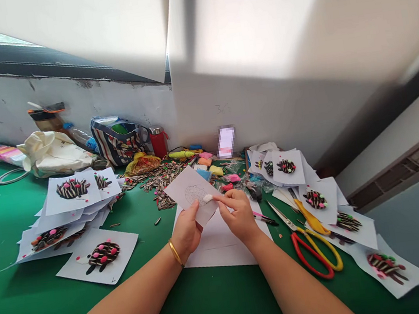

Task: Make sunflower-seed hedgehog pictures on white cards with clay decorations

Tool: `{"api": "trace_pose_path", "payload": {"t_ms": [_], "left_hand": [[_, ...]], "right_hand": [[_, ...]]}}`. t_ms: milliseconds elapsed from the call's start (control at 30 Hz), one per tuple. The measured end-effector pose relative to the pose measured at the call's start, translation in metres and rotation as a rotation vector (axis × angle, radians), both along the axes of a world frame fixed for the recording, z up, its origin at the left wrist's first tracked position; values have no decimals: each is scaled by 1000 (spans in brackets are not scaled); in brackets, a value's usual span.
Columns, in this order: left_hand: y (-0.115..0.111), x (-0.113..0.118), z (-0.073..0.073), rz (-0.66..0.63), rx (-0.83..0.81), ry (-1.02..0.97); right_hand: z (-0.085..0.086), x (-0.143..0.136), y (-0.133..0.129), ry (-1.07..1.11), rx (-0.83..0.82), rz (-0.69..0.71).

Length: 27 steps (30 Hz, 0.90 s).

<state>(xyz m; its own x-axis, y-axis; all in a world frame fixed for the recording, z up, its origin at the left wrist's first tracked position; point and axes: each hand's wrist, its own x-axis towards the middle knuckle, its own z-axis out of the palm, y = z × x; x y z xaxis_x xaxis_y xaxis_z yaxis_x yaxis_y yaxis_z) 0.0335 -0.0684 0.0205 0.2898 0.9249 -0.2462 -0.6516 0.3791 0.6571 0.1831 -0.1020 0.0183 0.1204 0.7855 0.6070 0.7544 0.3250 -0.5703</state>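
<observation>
My left hand grips a small white card by its lower edge, thumb on top. The card bears a round pencil-like outline drawing. At the card's right edge, the fingertips of my right hand are closed at a small white lump that looks like soft modelling clay. It touches the card or lies very close to it. Beneath both hands lie white sheets of paper. Colourful clay pieces and a heap of sunflower seeds sit just beyond.
Red-and-yellow scissors and a yellow-handled cutter lie on the right. Cards decorated with seeds and clay are stacked on the left and right. Bags and a red bottle stand by the wall.
</observation>
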Motion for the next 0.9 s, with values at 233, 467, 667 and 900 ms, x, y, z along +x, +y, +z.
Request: {"api": "trace_pose_path", "payload": {"t_ms": [233, 467, 667, 900], "left_hand": [[0, 0, 0, -19, 26, 19], [1, 0, -2, -28, 35, 49], [2, -2, -4, -55, 61, 73], [8, -7, -7, -69, 130, 241]], "right_hand": [[-1, -1, 0, -68, 22, -5], [1, -2, -1, -68, 18, -10], [1, 0, -1, -22, 23, -1], [-10, 11, 13, 566, -205, 140]]}}
